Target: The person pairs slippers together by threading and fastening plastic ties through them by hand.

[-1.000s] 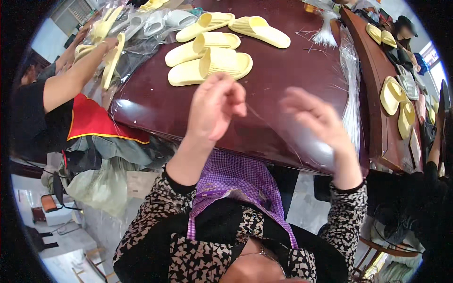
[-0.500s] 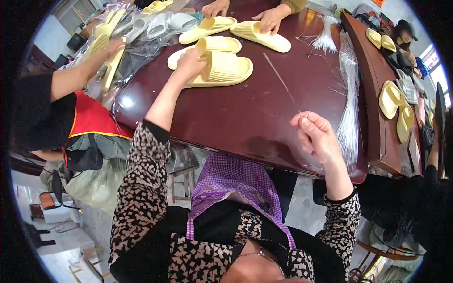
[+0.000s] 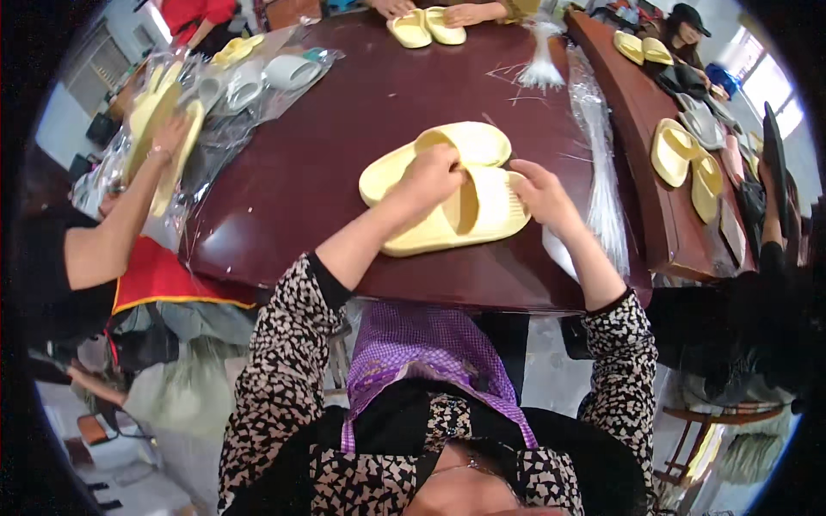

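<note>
Two pale yellow slippers lie side by side on the dark red table in front of me, toes to the right. My left hand [image 3: 433, 178] grips them at the inner edges, between the nearer slipper [image 3: 497, 204] and the farther slipper [image 3: 471, 142]. Its fingertips are partly hidden at the strap openings. My right hand [image 3: 544, 196] is at the toe end, thumb and forefinger pinched close beside the straps. Whatever is between those fingertips is too thin to make out. A faint strand [image 3: 489, 119] shows just beyond the farther slipper.
Right of my right hand lies a bundle of thin white strands in clear plastic [image 3: 607, 189]; a loose tuft [image 3: 542, 64] lies farther back. Opposite, another person's hands hold yellow slippers [image 3: 428, 27]. At left, a co-worker handles slippers [image 3: 182, 150] over plastic-wrapped grey ones [image 3: 292, 72].
My left hand has brought the slipper pair nearer and to the right. My right hand, earlier apart with a thin clear strand, is now at the toes. The opposite person's slippers are farther away.
</note>
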`<action>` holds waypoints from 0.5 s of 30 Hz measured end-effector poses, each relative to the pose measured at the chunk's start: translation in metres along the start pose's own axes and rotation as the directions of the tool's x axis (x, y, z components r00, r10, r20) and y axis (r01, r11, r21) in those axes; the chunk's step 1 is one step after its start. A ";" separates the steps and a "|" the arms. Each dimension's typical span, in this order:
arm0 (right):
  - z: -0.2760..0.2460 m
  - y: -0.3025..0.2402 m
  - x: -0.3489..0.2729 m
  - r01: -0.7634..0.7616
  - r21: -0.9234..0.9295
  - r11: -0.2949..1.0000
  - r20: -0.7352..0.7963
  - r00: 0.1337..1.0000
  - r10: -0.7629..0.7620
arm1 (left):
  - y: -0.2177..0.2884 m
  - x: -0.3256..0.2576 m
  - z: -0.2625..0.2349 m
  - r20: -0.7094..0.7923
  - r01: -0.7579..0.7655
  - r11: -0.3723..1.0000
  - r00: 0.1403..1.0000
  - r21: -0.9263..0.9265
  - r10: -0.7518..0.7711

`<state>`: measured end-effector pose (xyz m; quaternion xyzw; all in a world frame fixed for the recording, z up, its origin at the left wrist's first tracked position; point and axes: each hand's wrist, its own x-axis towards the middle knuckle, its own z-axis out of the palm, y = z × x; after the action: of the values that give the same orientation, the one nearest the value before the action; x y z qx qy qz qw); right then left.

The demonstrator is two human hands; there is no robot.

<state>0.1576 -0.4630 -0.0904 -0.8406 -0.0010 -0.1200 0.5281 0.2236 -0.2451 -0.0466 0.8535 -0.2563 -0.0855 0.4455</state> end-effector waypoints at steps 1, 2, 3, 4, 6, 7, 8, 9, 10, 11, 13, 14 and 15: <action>0.004 -0.013 -0.001 0.044 -0.015 0.999 -0.018 0.999 -0.045 | -0.004 0.001 0.004 -0.009 -0.040 0.999 0.999 0.026 0.041; 0.002 -0.027 -0.002 0.037 -0.027 0.999 -0.049 0.998 -0.039 | -0.008 0.002 0.006 -0.016 -0.084 0.995 0.996 0.052 0.085; -0.002 -0.042 -0.002 -0.158 0.080 0.984 0.029 0.987 0.156 | -0.012 0.003 0.008 -0.020 -0.129 0.989 0.991 0.076 0.131; -0.004 -0.059 -0.005 -0.353 0.179 0.918 0.118 0.934 0.336 | -0.013 0.000 0.004 -0.030 -0.200 0.973 0.978 0.119 0.205; -0.019 -0.065 -0.006 -0.452 0.301 0.840 0.286 0.883 0.372 | -0.011 -0.006 0.001 -0.025 -0.297 0.951 0.954 0.091 0.300; -0.025 -0.062 -0.006 -0.450 0.311 0.837 0.237 0.890 0.390 | -0.009 -0.010 0.002 -0.021 -0.306 0.951 0.951 0.031 0.307; -0.029 -0.054 -0.005 -0.468 0.371 0.802 0.316 0.876 0.364 | -0.005 -0.011 0.003 0.009 -0.340 0.940 0.940 0.012 0.340; -0.029 -0.053 -0.005 -0.488 0.425 0.762 0.404 0.856 0.322 | -0.001 -0.014 0.001 0.016 -0.318 0.947 0.948 -0.041 0.319; -0.028 -0.051 -0.006 -0.484 0.432 0.761 0.376 0.864 0.336 | 0.002 -0.014 0.003 0.024 -0.291 0.952 0.956 -0.093 0.294; -0.022 -0.058 -0.007 -0.440 0.421 0.793 0.301 0.893 0.336 | 0.005 -0.017 0.004 0.034 -0.301 0.948 0.951 -0.101 0.306; -0.012 -0.067 -0.007 -0.361 0.384 0.850 0.161 0.933 0.323 | 0.009 -0.020 0.007 0.016 -0.302 0.944 0.952 -0.134 0.306; -0.009 -0.066 -0.007 -0.362 0.381 0.851 0.157 0.932 0.326 | 0.009 -0.020 0.008 0.001 -0.300 0.942 0.953 -0.148 0.303; -0.006 -0.064 -0.007 -0.353 0.411 0.841 0.138 0.936 0.325 | 0.009 -0.018 0.008 0.002 -0.300 0.941 0.953 -0.154 0.304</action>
<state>0.1410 -0.4389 -0.0329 -0.6937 0.1046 0.0050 0.7126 0.2023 -0.2458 -0.0458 0.7666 -0.3826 -0.0463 0.5136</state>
